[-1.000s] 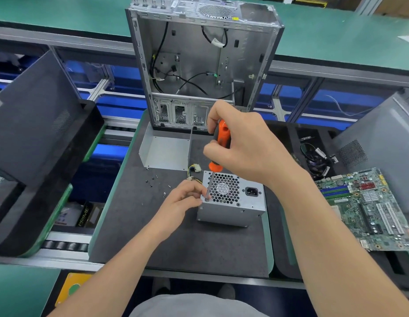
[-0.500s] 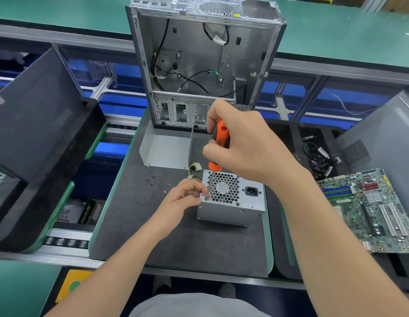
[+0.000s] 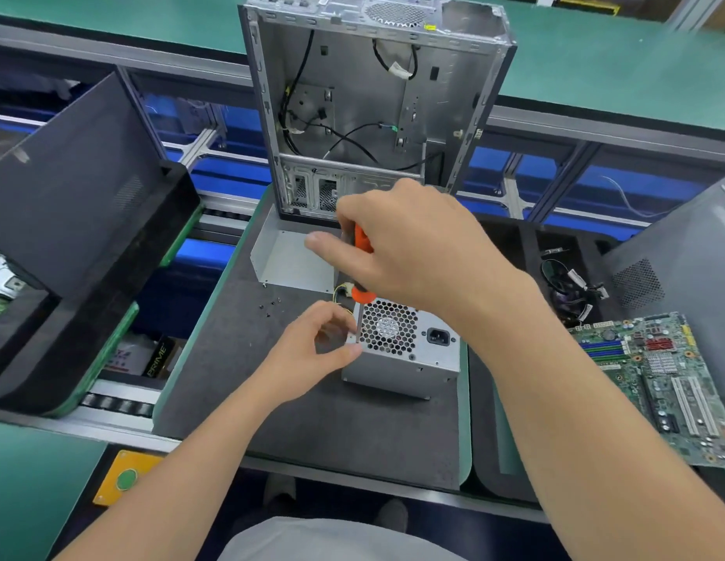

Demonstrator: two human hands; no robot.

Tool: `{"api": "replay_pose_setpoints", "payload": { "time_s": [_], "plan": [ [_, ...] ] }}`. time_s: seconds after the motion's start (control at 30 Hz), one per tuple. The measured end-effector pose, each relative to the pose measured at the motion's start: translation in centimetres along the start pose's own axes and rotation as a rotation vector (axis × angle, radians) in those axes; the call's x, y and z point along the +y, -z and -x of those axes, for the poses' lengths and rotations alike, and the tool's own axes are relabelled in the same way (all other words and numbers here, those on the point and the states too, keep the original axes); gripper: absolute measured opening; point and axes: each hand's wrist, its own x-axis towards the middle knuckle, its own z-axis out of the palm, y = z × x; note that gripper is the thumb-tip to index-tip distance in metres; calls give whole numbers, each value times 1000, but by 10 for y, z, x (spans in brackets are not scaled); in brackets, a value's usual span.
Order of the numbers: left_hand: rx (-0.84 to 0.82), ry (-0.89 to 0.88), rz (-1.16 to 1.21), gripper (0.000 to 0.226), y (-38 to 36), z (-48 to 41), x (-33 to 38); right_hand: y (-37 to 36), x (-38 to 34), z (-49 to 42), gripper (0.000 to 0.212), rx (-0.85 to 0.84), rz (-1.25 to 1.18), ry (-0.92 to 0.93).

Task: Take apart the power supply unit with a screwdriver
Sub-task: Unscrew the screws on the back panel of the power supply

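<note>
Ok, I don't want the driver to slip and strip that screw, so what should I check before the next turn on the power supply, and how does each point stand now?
1. Screwdriver gripped firmly: ok, the right hand is closed around its orange handle.
2. Tip seated in the screw head: cannot tell, the shaft meets the top left corner of the power supply unit, but the left hand's fingers hide the tip.
3. Unit steadied: ok, the left hand touches that corner.
4. Unit resting flat on the grey mat: ok.
5. Fingers clear of the tip: not ok, they sit right beside the shaft.
6. Removed screws kept aside: ok, they lie loose on the mat to the left.
</note>
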Motion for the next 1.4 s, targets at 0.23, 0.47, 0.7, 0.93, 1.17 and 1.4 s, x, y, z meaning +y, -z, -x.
{"api": "replay_pose_setpoints", "payload": {
  "time_s": [0.23,0.47,0.7,0.93,1.17,1.4],
  "plan": [
    [-22,287,368,45,3,-3,0,-7,-6,-8,23,-63,-90,-10],
    [-158,451,205,24,7,-16,8,8,3,-11,10,-208,-245,27],
    [-187,431,273,15,8,-13,5,16,1,-5,18,-275,-212,89],
    [-98,460,274,13,4,-12,8,13,-10,2,26,-124,-14,-120],
    [-47,174,-40,19,6,-13,13,-1,-21,-2,53,9,245,-330],
    [-54,-295,-36,25,18,-14,11,3,-13,-3,26,-74,-14,-250]
  ]
}}
